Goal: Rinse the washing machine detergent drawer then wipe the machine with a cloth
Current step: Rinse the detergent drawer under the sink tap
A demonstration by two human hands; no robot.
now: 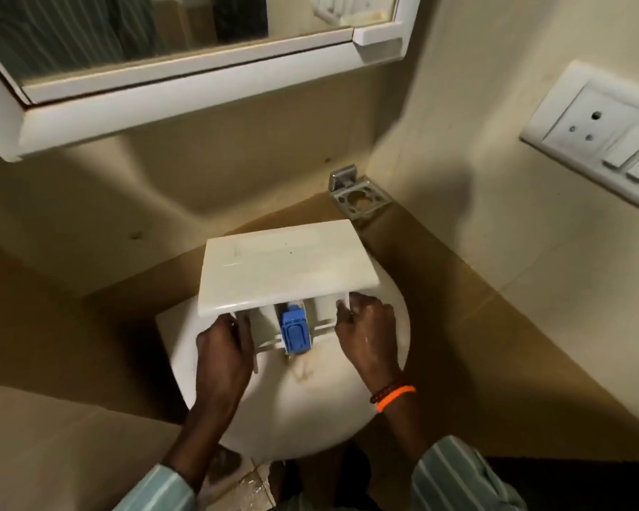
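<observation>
**Drawer held over the basin**

While both hands grip it, the drawer (286, 269) hangs tilted over the white basin (391, 326), its broad front panel turned up and away from the person. The left hand (224, 354) curls round the drawer's left side wall, fingers wrapped over the edge just under the panel. The right hand (369, 331) holds the right side wall the same way, fingertips hooked onto the rim; its skin looks wet. Between the two hands sits the blue insert (295, 331) in the drawer's middle compartment, pointing down toward the basin's bowl. A brownish stain (303, 374) marks the basin just below the insert.

On the right wrist are an orange band (395, 398) and a string of dark beads beside it. Striped sleeves (462, 477) show at the bottom edge.

Behind the basin, in the corner of the beige wall, a metal holder (358, 197) with round holes is fixed just beyond the drawer's far right corner. Above hangs a white-framed mirror (185, 68). A white switch plate (602, 138) with a socket sits on the right wall, well apart from the basin.
</observation>
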